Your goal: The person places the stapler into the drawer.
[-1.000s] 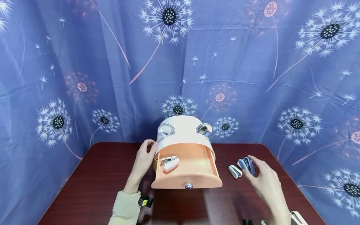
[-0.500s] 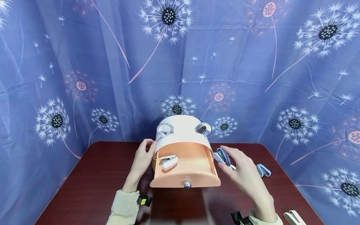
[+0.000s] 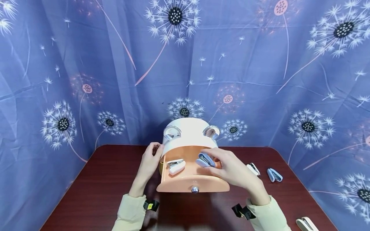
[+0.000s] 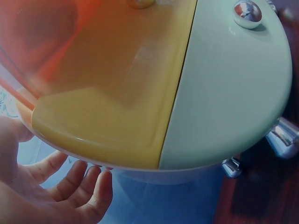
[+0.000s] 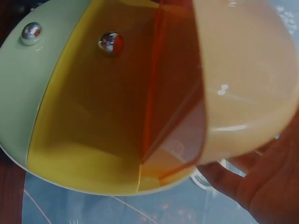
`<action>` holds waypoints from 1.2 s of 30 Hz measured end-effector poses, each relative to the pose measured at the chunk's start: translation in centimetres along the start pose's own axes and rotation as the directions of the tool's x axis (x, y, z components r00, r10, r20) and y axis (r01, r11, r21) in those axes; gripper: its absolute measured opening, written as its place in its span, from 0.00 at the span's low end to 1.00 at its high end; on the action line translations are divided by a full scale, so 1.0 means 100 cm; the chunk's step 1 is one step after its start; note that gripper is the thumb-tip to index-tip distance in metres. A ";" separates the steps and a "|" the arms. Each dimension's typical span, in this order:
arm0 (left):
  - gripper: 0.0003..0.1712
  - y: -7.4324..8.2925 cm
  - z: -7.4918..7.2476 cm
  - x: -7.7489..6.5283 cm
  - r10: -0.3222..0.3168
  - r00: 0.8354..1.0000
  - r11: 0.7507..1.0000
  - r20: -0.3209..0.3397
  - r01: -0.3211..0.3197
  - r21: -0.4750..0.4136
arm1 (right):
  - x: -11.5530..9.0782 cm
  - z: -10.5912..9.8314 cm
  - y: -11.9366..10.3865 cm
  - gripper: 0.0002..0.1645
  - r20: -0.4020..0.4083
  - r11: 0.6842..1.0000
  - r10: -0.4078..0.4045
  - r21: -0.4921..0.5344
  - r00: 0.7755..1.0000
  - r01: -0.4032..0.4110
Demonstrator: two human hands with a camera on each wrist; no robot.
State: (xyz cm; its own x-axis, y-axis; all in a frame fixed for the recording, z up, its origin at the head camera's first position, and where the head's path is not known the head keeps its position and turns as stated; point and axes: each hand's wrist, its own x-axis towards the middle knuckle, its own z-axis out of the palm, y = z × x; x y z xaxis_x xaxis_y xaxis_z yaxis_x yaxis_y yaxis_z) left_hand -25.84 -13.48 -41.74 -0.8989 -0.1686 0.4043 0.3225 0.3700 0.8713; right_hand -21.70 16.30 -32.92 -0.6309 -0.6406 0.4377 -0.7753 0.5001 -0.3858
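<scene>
Five small staplers show: one glossy blue stapler (image 3: 206, 160) pinched between the right hand's (image 3: 231, 166) thumb and fingers, one white stapler (image 3: 176, 167) left of that grip, and right of it a white-topped stapler (image 3: 253, 169), a pale-blue stapler (image 3: 274, 175) and a cream stapler (image 3: 307, 224). The grip is over the right side of one peach, bow-fronted drawer (image 3: 185, 185), with bare floor leftward to the white stapler. The blue stapler's long axis slants from far left toward the palm. Left of everything, the left hand (image 3: 148, 163) rests relaxed fingers against one rounded white cabinet (image 3: 186, 131).
</scene>
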 end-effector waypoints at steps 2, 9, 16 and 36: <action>0.14 -0.001 0.000 0.001 0.001 1.000 1.000 -0.005 -0.001 0.002 | 0.007 0.002 0.001 0.26 0.042 1.000 -0.007 0.010 0.999 0.006; 0.13 -0.003 0.001 0.001 0.001 1.000 1.000 -0.010 -0.001 0.010 | 0.021 0.007 0.000 0.26 0.161 1.000 -0.003 -0.024 0.987 0.007; 0.14 0.000 0.000 0.001 0.008 1.000 1.000 -0.009 -0.008 0.006 | 0.032 0.014 -0.001 0.18 0.214 0.993 -0.023 -0.105 0.977 0.046; 0.16 0.000 -0.001 0.000 0.011 1.000 1.000 0.002 -0.011 -0.004 | 0.046 0.025 0.009 0.16 0.267 0.985 -0.048 -0.150 0.963 0.090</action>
State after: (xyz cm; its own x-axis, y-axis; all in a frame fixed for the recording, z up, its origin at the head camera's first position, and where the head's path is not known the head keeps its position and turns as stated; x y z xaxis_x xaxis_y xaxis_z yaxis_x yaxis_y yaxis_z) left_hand -25.82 -13.59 -41.72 -0.8962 -0.1624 0.4128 0.3333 0.3678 0.8682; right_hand -25.20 12.36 -33.29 -0.5629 -0.7959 0.2230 -0.8245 0.5219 -0.2185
